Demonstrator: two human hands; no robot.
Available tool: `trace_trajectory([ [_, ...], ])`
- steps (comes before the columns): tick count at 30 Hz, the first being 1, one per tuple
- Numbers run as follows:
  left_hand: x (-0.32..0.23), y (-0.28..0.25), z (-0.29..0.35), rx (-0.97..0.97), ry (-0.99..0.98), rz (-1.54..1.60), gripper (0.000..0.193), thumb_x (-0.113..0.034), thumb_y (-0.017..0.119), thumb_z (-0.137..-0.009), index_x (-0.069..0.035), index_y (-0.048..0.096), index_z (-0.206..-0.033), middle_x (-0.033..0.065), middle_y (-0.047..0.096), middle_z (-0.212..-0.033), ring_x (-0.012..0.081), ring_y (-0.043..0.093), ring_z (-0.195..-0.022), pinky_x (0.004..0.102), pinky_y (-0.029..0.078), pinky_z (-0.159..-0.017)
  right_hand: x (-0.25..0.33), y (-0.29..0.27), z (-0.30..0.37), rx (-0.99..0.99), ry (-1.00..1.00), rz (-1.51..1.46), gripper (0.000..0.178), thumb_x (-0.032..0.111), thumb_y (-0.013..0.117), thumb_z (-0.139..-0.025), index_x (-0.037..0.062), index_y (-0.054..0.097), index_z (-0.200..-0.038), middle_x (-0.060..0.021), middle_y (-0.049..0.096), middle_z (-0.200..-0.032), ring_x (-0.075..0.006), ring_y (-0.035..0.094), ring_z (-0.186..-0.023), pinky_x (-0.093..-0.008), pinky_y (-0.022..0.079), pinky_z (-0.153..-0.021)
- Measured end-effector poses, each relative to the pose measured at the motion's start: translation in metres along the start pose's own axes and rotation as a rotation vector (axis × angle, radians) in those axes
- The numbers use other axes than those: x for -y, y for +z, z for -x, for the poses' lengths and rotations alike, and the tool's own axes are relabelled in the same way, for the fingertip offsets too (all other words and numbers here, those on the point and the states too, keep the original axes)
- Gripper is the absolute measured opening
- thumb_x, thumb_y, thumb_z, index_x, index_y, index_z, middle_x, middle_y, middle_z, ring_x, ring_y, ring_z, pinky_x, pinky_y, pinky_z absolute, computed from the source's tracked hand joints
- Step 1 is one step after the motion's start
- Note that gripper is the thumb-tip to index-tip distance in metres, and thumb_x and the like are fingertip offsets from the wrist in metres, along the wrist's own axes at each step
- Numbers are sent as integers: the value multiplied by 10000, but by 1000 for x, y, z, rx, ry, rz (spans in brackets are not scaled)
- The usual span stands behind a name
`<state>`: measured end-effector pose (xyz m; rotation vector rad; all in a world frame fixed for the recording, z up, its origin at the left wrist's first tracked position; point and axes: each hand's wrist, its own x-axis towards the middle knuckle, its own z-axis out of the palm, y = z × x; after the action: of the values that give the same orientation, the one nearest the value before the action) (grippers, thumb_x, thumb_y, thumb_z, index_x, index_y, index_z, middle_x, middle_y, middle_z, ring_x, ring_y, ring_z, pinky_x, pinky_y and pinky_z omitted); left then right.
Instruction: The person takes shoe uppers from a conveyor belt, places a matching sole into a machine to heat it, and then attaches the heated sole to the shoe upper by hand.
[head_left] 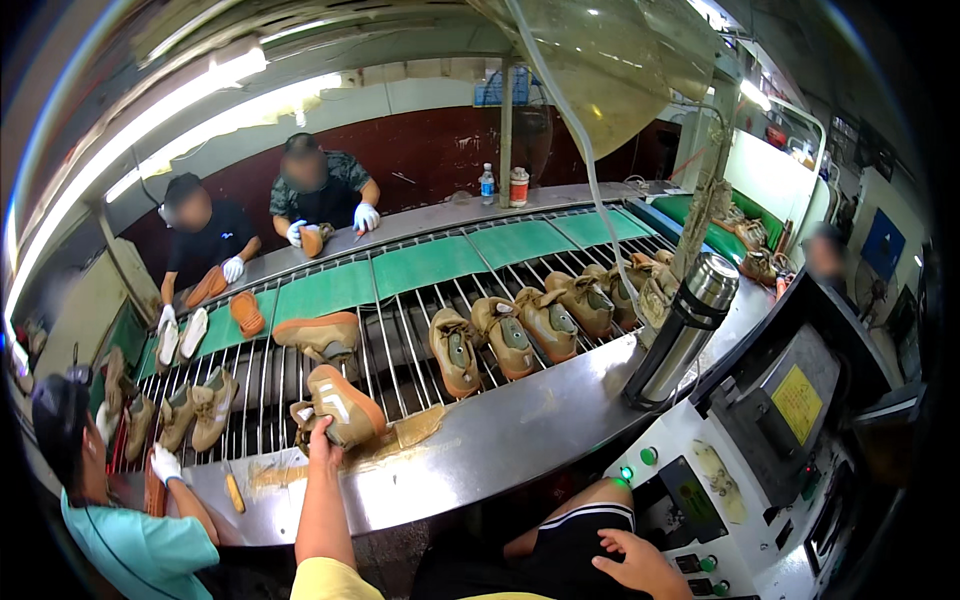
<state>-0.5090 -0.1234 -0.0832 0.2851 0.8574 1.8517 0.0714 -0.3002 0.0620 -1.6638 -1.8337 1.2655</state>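
Note:
My left hand (322,437) reaches out to the metal-rod conveyor (400,330) and grips a tan shoe (340,405) with an orange sole, turned on its side at the near edge. My right hand (640,562) rests open on my thigh near the lower edge, holding nothing. Several more tan shoes (505,335) lie in a row on the rods to the right of the held one. Another tan shoe (322,335) sits a little farther back on the rods.
A steel flask (685,330) stands on the steel ledge (520,420) at right, beside a control panel (700,490) with green buttons. Two gloved people across the belt handle shoes; another in a teal shirt (140,550) works at my left. Green mats (430,265) cover the far belt.

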Motion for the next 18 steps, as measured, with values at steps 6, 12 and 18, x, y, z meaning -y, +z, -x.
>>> trace_trajectory([
  [6,0,46,-94,36,-64,-317,393,-8,596,-768,6,516,-1153,151,600,-1073,307,608,-972,444,520,-838,-12,26,-55,81,78,-268,659,210,714,-809,35,392,-1357,-144,609,-1053,-207,612,-937,-326,485,-842],
  [12,72,89,-159,-259,123,-818,501,35,678,-662,11,486,-1125,119,594,-994,253,597,-878,378,494,-754,1,93,-218,12,-310,-245,744,183,708,-796,44,302,-1404,-170,530,-1198,-261,578,-1029,-387,463,-891],
  [18,107,146,-135,-5,44,-974,600,-58,749,-641,21,495,-1178,134,606,-1039,233,589,-934,349,480,-810,24,149,-337,-327,-549,488,628,255,619,-805,48,399,-1355,-223,444,-1322,-375,405,-1237,-470,308,-1047],
])
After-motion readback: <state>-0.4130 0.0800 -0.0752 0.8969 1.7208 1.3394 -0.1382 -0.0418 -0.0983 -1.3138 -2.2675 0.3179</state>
